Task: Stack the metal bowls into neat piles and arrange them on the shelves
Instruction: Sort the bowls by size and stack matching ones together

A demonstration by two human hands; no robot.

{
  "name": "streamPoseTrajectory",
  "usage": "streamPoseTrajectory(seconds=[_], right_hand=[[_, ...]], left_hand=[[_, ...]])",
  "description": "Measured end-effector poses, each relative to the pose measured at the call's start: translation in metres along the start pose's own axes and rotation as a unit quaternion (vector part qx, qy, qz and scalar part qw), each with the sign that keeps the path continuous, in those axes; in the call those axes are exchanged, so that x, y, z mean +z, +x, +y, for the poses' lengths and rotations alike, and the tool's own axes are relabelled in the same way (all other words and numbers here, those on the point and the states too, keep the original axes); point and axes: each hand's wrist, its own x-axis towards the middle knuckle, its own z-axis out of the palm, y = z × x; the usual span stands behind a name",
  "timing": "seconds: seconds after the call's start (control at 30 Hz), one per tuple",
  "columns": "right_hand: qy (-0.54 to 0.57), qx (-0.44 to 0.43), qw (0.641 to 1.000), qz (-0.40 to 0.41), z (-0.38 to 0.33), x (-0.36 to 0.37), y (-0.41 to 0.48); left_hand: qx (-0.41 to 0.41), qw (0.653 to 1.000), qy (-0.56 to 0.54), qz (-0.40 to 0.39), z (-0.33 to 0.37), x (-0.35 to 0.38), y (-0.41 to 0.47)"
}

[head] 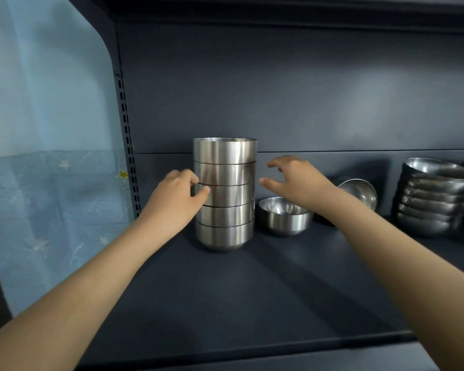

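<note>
Steel stack (224, 194), five bowls high, stood mid-frame on the shelf (252, 290), left hand (177, 191) gripping its side, right hand (292, 180) spread just beside it, while a loose bowl (284, 215) and tipped bowl (359, 194) to its right apparently awaited stacking.

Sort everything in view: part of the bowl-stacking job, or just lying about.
Job: tall stack, gripped by left hand; right hand, open beside it; loose bowl; tilted bowl; right-hand pile; shelf.
Just there: blue curtain; slotted upright.
</note>
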Motion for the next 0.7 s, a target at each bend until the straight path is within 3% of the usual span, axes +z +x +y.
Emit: streamPoseTrajectory(seconds=[0.23, 0.5, 0.7], right_hand=[[-0.045, -0.011, 0.999, -0.024, 0.020, -0.025, -0.040], [-0.107, -0.039, 0.990, -0.084, 0.075, -0.067, -0.092], [-0.075, -0.051, 0.991, -0.097, 0.116, -0.080, -0.129]], left_hand=[[0.063, 0.997, 0.044, -0.010, 0.052, 0.000, -0.034], [0.060, 0.992, 0.110, -0.027, 0.124, 0.033, -0.064], [0.047, 0.988, 0.135, -0.061, 0.166, 0.066, -0.087]])
